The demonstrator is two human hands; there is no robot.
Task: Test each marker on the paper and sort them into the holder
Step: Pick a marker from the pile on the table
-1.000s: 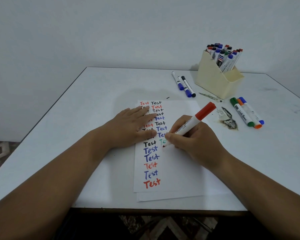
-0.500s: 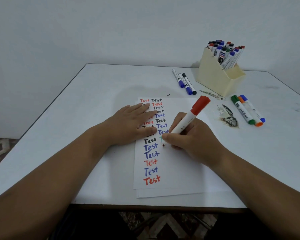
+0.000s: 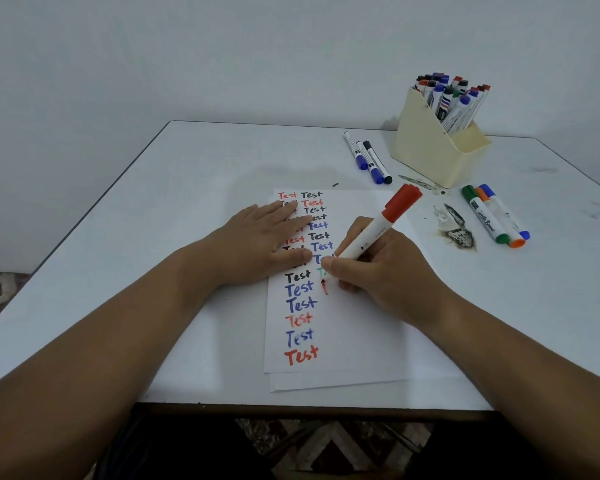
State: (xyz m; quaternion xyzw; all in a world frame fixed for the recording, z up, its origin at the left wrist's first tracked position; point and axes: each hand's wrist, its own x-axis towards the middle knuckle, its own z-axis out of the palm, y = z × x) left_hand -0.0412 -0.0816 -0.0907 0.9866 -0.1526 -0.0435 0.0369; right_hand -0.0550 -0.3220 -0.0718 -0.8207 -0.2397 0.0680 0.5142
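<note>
We are mid-task: our right hand (image 3: 378,268) pinches the red marker (image 3: 374,230) at centre frame, tip on the paper (image 3: 357,327) — left hand (image 3: 257,240) flat. The holder (image 3: 430,150), upper right, is well filled; six markers (image 3: 492,216) wait beside it.

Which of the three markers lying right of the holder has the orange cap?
The middle marker, lying between the green-capped marker and the blue-capped marker; its orange ends set it apart.
</note>
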